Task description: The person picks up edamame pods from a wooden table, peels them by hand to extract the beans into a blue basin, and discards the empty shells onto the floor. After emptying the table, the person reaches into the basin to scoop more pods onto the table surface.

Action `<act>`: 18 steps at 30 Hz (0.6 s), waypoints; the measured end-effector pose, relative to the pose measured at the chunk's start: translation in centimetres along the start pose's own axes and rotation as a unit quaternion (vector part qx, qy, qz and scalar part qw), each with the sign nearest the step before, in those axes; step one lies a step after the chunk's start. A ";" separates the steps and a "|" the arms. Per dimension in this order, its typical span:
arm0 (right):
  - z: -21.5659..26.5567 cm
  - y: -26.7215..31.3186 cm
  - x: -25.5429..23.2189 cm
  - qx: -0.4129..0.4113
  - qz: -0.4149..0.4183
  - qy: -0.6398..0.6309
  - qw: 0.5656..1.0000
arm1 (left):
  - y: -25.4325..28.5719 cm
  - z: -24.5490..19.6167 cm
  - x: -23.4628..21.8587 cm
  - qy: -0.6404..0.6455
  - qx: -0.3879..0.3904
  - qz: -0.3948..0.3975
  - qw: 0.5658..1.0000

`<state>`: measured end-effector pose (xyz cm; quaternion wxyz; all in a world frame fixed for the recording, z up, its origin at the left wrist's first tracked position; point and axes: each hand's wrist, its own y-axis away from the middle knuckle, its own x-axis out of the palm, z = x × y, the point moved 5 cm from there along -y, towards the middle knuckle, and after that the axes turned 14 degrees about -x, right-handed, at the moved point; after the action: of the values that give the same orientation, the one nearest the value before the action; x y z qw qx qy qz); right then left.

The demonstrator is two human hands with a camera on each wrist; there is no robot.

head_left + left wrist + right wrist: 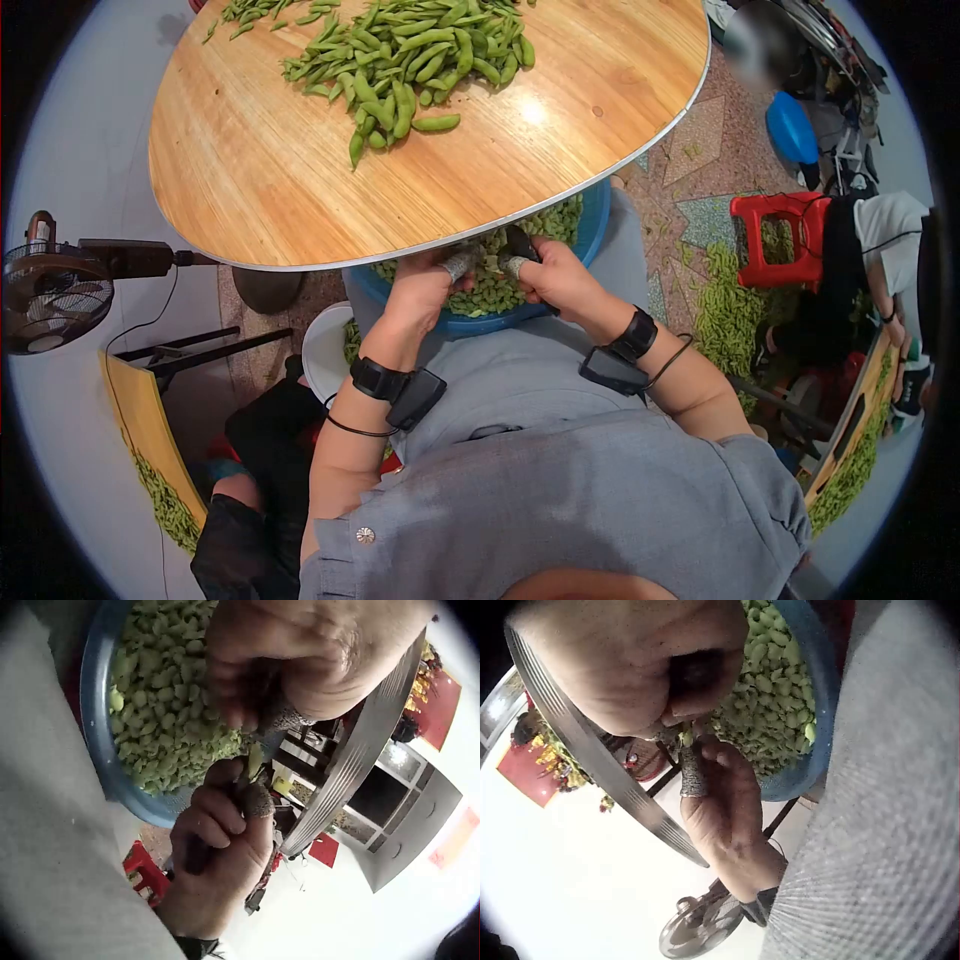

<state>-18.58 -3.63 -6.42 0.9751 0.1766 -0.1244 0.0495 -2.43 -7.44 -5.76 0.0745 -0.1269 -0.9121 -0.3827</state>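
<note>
Both hands meet over a blue basin [598,225] of shelled green soybeans [495,295], just below the tabletop's near edge. A small green soybean pod [256,759] is pinched between thumb and fingers where the hands come together. My left hand [420,290] grips it from one side, its thumb in a grey speckled cover [693,772]. From the other side my right hand [563,277] holds it, with a similar cover [259,801] on the thumb. A dark object [520,243] shows at the right hand's fingers; I cannot tell its kind. Curled fingers partly hide the pod.
A heap of whole soybean pods [410,60] lies on the round wooden table [560,140]. A white bucket [325,355] stands left of the basin, a fan [55,285] further left. Pods [725,310] cover the floor near a red stool [780,270]. People sit at both sides.
</note>
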 end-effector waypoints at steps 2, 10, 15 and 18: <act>0.0 0.1 0.0 0.005 -0.007 0.021 1.000 | -0.1 0.1 -0.2 -0.056 0.028 0.009 0.998; 0.9 -0.2 0.6 -0.031 0.017 0.040 0.999 | 0.6 -0.3 0.2 -0.224 0.097 -0.015 0.970; 1.2 0.1 0.9 -0.189 -0.001 0.153 0.970 | 2.0 0.3 0.8 0.081 -0.068 -0.003 0.994; 3.5 0.8 1.6 -0.306 0.058 0.334 0.890 | 1.5 1.0 1.6 0.184 -0.092 0.073 0.976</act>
<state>-17.90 -4.08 -2.59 0.9603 -0.1654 0.1894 0.1211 -3.60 -5.38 -5.07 0.2565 -0.1275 -0.8319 -0.4752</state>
